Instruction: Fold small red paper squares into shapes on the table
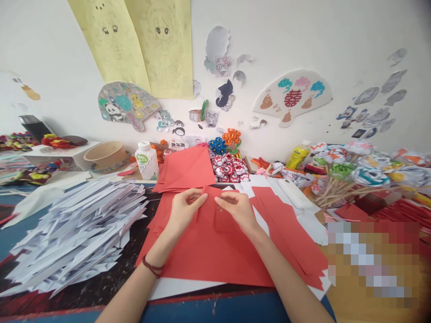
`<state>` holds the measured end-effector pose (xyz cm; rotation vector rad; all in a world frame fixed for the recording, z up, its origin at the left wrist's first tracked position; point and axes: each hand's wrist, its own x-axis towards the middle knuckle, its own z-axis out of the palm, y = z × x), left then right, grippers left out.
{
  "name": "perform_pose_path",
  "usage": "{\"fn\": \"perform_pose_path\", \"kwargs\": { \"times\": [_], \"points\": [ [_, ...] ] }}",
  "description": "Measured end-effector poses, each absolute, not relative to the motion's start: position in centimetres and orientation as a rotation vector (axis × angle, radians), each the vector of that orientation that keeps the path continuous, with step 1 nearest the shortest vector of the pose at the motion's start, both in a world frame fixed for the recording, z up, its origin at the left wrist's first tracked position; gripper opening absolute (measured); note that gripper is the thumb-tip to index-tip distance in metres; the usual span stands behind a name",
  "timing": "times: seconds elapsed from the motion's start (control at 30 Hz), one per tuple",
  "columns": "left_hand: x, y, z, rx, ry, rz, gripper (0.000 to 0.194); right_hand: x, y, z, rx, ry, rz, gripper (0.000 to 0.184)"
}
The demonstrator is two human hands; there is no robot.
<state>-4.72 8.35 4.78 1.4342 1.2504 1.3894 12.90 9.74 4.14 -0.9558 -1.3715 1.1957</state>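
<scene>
The left hand point(185, 208) and right hand point(237, 211) pinch a small red paper piece point(211, 197) above a large red sheet point(215, 262), fingertips behind it hidden, its lower edge indistinct; a pixelated patch point(373, 260) obscures the lower right.

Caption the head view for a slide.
Left hand and right hand pinch red paper over larger red sheets, white strips heaped to the left.

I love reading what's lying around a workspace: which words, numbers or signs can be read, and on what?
"囍": white fan on the wall.
"100%": white bottle; its smaller print is unreadable.
Too blurred to read: black characters on the white card, and the yellow bottle's label.
</scene>
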Motion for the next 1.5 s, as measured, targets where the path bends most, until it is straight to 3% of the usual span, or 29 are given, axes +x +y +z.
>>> {"fn": "perform_pose_path", "kwargs": {
  "times": [1.2,1.5],
  "points": [
    [-4.6,7.7,5.5,1.545,1.283,1.404,0.027,13.1,8.8,5.6,-0.971,-1.507,1.116,0.025],
    [-4.8,7.5,6.1,1.533,1.292,1.448,0.029,13.1,8.6,5.6,-0.906,-1.514,1.221,0.021]
  ]
}}
